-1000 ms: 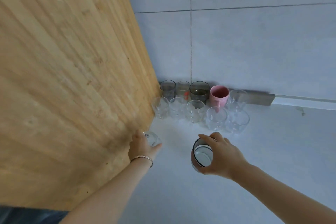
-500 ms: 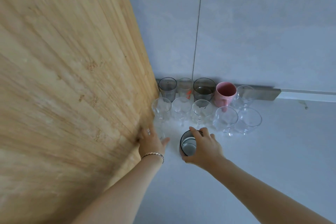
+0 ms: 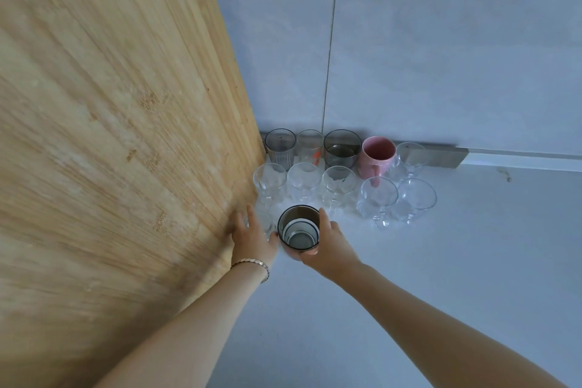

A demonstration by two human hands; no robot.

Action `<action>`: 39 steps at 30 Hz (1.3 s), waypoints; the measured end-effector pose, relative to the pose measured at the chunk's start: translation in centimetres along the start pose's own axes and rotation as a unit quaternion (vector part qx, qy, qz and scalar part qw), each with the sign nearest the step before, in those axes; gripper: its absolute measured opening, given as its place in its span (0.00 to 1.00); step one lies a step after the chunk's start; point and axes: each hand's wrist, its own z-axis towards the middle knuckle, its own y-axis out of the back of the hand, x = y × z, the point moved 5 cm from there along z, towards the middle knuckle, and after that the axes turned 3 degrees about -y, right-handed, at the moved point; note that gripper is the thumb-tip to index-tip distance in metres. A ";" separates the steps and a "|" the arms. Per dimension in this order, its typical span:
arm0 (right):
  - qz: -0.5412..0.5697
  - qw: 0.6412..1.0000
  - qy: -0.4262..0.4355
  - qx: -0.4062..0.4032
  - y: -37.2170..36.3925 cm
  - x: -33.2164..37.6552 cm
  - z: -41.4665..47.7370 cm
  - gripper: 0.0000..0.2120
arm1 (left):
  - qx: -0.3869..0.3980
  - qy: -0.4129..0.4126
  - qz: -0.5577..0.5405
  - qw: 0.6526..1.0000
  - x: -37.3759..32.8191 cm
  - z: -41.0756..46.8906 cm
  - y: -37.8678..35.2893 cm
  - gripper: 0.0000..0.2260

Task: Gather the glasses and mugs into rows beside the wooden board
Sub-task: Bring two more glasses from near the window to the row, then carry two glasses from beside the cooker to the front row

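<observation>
A tall wooden board [image 3: 119, 135] stands upright on the left. Beside it, against the wall, stand a ribbed grey tumbler [image 3: 280, 148], a clear glass with red print [image 3: 310, 148], a smoky glass [image 3: 342, 148], a pink mug [image 3: 376, 156] and a clear stemmed glass [image 3: 409, 157]. In front of them is a row of several clear glasses [image 3: 304, 181]. My left hand [image 3: 252, 238] grips a small clear glass [image 3: 266, 224] right next to the board. My right hand [image 3: 330, 244] holds a dark smoky glass [image 3: 299, 228] just beside it, in front of that row.
The glasses stand on a pale grey surface [image 3: 441, 277] that meets a grey tiled wall [image 3: 409, 57]. A metal strip [image 3: 441, 154] runs along the foot of the wall behind the right end of the back row.
Both hands moved forward toward the rows. The dark glass in my right hand shifted left, ending close beside the small glass in my left hand, near the board.
</observation>
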 end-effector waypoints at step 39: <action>-0.001 0.889 -0.446 -0.098 26.9 -56.3 -60.3 0.18 | 0.421 -0.549 0.287 0.663 -41.7 -56.7 -36.9 0.08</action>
